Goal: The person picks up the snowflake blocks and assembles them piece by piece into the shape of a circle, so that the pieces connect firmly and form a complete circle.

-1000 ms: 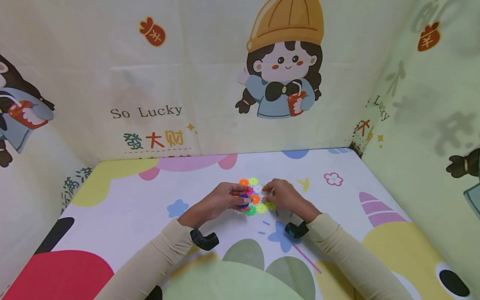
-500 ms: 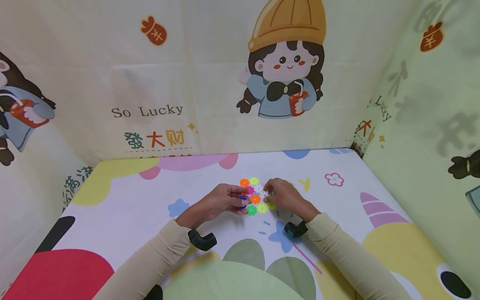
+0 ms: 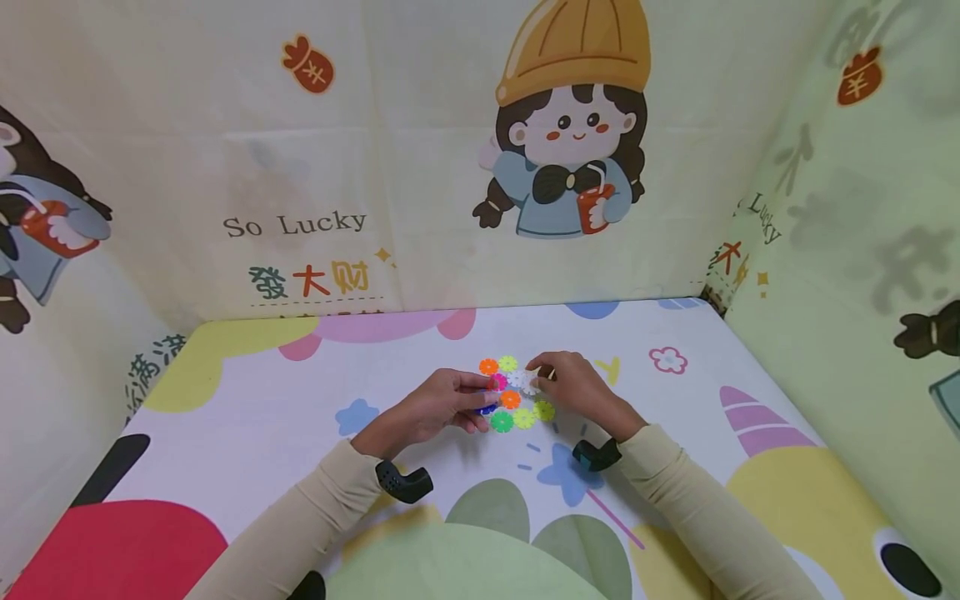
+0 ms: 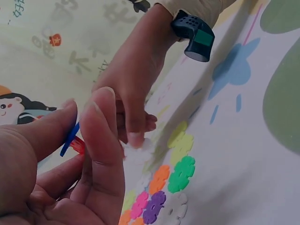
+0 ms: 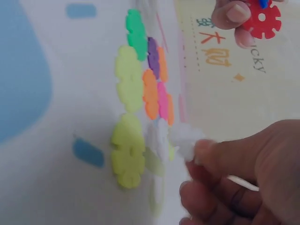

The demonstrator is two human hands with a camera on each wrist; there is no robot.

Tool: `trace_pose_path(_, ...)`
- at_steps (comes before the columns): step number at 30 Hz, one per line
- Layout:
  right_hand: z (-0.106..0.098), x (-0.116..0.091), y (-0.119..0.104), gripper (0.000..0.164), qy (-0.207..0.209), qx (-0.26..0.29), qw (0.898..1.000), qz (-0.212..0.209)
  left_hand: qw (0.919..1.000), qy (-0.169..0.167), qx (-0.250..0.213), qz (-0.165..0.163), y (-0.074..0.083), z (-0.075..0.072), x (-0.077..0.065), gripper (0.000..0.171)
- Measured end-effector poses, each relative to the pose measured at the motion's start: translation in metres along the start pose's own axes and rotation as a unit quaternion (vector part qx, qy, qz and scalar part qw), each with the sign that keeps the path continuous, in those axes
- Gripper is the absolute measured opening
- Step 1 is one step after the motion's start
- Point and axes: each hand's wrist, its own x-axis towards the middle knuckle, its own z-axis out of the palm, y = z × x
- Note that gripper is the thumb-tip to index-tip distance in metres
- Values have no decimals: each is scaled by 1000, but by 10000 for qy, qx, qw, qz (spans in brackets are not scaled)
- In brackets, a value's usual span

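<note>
My left hand point(image 3: 448, 402) pinches a blue notched plastic disc point(image 4: 70, 139) and a red notched disc point(image 5: 264, 21) fitted together. In the left wrist view the thumb is on one side, and fingers partly cover the red one. Between the thumb and fingertips of my right hand point(image 3: 576, 385) is a white notched disc point(image 5: 183, 140), blurred in both wrist views. More flat discs lie on the table close under both hands: green point(image 3: 502, 420), orange point(image 3: 510, 399), pink point(image 4: 139, 203), purple point(image 4: 154, 207) and several yellow-green ones, including one yellow-green disc point(image 3: 544, 410) by the right hand.
The table point(image 3: 285, 450) has a white cover printed with cartoon shapes. Printed cloth walls point(image 3: 420, 167) rise at the back and both sides. A dark wrist device point(image 3: 405, 482) sits on each forearm.
My right hand has risen slightly from among the discs with the white one. The left hand has shifted a little left and turned, so less of its blue disc shows.
</note>
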Motion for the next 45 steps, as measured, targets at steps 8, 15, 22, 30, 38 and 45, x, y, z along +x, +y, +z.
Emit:
trace_pose_path(8,-3,-2,-1,16,165,164,9994,-272,9996,-217,112,103,-1,1,0,52)
trace_pose_path(15,-4,-3,-3,15,258,649,9962,-518,9993,-248,248,104,-1,2,1,53)
trace_pose_path(22,-8,-5,-9,16,-83,1747,9831,-543,9992,-213,327,68,-1,5,0,49)
trace_pose_path(30,-8,-8,-20,15,-110,1866,9805,-603,9976,-222,662,-4,-4,4,1,50)
trace_pose_path(38,-6,-9,-23,21,-439,1931,9779,-667,9947,-329,962,156,-4,3,1,49)
trace_pose_path(45,-6,-11,-25,31,-746,2211,9674,-984,9950,-287,909,282,-2,0,1,48)
